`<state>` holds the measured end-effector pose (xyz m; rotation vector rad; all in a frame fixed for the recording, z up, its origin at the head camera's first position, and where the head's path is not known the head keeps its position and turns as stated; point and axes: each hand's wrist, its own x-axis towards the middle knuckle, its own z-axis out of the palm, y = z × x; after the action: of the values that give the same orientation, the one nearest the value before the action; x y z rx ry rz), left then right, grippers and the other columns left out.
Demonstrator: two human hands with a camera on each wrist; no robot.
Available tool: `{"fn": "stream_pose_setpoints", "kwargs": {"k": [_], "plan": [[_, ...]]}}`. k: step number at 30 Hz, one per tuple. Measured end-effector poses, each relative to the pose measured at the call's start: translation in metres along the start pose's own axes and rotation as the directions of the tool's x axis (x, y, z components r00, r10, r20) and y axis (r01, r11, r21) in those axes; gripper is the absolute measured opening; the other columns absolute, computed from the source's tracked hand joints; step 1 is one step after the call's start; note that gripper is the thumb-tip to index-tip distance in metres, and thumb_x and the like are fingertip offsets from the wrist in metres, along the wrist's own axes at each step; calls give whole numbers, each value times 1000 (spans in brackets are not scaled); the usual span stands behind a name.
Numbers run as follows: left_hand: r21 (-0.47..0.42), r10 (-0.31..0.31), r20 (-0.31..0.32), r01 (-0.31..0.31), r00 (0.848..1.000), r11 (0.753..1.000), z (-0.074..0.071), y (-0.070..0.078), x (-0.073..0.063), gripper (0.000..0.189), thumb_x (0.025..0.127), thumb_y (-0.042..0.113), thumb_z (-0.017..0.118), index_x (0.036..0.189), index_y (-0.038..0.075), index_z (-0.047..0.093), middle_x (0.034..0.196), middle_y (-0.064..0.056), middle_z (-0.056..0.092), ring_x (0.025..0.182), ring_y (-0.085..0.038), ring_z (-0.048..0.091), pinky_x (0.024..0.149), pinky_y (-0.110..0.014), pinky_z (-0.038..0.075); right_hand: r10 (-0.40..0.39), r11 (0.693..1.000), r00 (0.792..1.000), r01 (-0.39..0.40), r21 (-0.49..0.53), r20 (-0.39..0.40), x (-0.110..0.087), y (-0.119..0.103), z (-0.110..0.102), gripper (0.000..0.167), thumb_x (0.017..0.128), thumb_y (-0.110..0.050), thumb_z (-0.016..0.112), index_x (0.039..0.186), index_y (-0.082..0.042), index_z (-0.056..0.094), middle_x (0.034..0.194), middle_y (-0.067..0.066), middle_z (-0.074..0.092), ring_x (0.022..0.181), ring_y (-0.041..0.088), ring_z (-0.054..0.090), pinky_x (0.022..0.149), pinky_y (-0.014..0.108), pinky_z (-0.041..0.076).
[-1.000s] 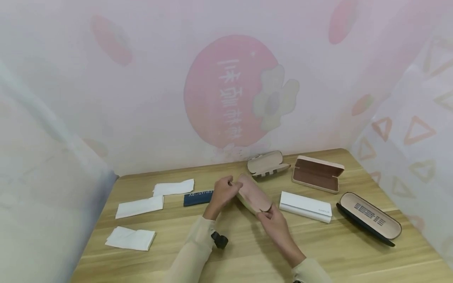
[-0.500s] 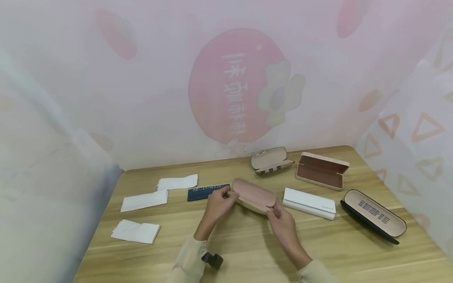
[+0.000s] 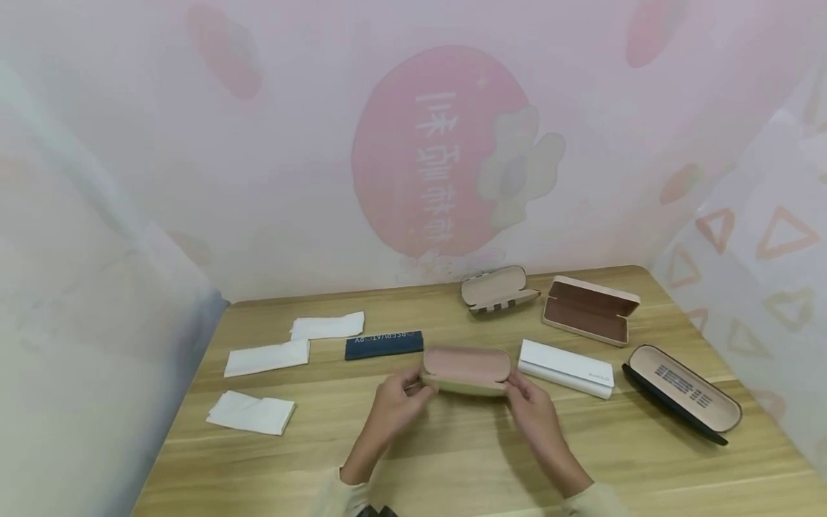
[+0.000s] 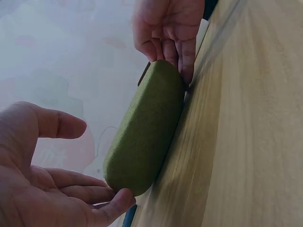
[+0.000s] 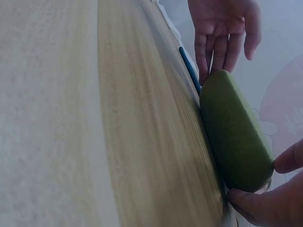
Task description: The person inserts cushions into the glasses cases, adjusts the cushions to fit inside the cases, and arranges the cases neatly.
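A green glasses case (image 3: 465, 386) with a pink lining lies with its lid raised on the table in front of me, its green outside filling the middle of both wrist views. At its left end my left hand (image 3: 393, 403) touches it with fairly straight fingers; the left wrist view shows the thumb (image 4: 61, 125) apart from the case. My right hand (image 3: 535, 413) holds the opposite end, a digit at the lid's edge and another low down in the right wrist view. The lining shows nothing lying in it.
A navy cloth pouch (image 3: 384, 347) and several folded white cloths (image 3: 250, 412) lie left. To the right are a closed white case (image 3: 565, 370), an opened black case (image 3: 685, 391), an opened brown-lined case (image 3: 588, 312) and an opened striped case (image 3: 497, 291). A wall stands behind.
The green case has turned from slanting to lying crosswise and come nearer to me, both hands moving with it. The navy pouch, earlier partly hidden by the left hand, now shows whole.
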<state>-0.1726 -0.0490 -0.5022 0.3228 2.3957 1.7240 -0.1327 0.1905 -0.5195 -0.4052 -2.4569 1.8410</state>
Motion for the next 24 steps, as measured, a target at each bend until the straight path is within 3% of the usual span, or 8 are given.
{"fn": "stream_pose_setpoints", "kwargs": {"k": [7,16,24], "plan": [[49,3,27,-4,1000,999,-7,0,-16,58,94,23,68,138,-11,54,140,-31,56,121,-42,64,98,-45,55,15,1000,999,-15,2,45,-2,0,0,51,105,-18,49,147,8,43,156,19,43,148,34,36,118,44,34],[7,14,36,-15,999,1000,-5,1,-22,59,93,18,70,138,-15,51,138,-32,56,117,-40,67,91,-36,58,21,999,998,-20,-29,55,-4,-3,-5,52,103,-17,50,147,8,42,153,18,47,146,32,40,114,40,37],[64,34,75,-39,997,997,-9,-1,-30,59,95,21,67,140,-13,50,134,-29,61,111,-37,71,92,-42,58,32,999,997,-31,-16,66,-6,-4,-6,51,102,-14,51,147,9,42,150,19,50,146,32,41,116,42,35]]}}
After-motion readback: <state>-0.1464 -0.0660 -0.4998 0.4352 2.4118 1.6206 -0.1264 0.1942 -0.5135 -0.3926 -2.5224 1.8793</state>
